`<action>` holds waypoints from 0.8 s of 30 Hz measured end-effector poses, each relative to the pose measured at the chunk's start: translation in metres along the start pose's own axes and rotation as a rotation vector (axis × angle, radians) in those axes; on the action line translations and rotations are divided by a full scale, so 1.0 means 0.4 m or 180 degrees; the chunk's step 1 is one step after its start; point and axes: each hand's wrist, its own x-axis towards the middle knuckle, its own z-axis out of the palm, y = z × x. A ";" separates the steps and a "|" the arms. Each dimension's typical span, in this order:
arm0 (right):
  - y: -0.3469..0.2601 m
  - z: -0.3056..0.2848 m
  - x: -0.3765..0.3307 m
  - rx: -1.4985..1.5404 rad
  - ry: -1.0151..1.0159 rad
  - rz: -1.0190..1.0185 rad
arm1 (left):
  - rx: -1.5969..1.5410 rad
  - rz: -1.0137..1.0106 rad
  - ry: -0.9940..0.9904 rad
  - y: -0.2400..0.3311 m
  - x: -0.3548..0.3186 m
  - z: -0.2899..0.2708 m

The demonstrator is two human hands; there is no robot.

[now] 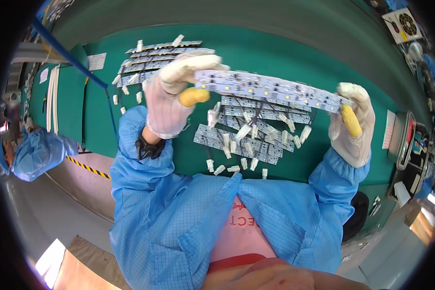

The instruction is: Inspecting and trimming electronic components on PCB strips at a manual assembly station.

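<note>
Raised above the bench is a long white LED circuit board point(275, 90), its small yellowish LEDs and dark components facing me. My left hand point(171, 99), in a white glove with a yellow thumb tip, pinches its left end. At the right end, my right hand point(355, 123) grips it between fingers and a yellow-tipped thumb. Beneath it lies a pile of similar LED boards point(210, 136) with dark wires and white connectors point(244, 132). Behind my left hand, more LED boards point(150, 60) lie in a row, partly hidden by the glove.
A green mat point(275, 48) covers the bench. A blue hose point(72, 58) crosses the upper left, near white strips point(53, 99). At the right edge are a metal-rimmed tray point(402, 142) and a fan unit point(406, 24). Another person's blue sleeve point(43, 152) shows at far left.
</note>
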 end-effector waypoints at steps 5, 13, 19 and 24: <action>0.001 0.010 0.003 -0.0065 -0.0097 -0.0479 | 0.0108 -0.0078 0.0223 0.001 0.002 0.008; -0.032 -0.001 -0.017 -0.0041 -0.0144 0.0053 | 0.0267 -0.0238 0.0445 -0.020 0.008 0.003; -0.028 -0.004 -0.014 0.0312 -0.0642 -0.0064 | 0.1629 -0.0619 0.0286 0.003 0.020 0.003; -0.009 -0.010 -0.013 0.0234 -0.0416 -0.0030 | 0.1867 -0.0556 0.0225 -0.007 0.023 -0.004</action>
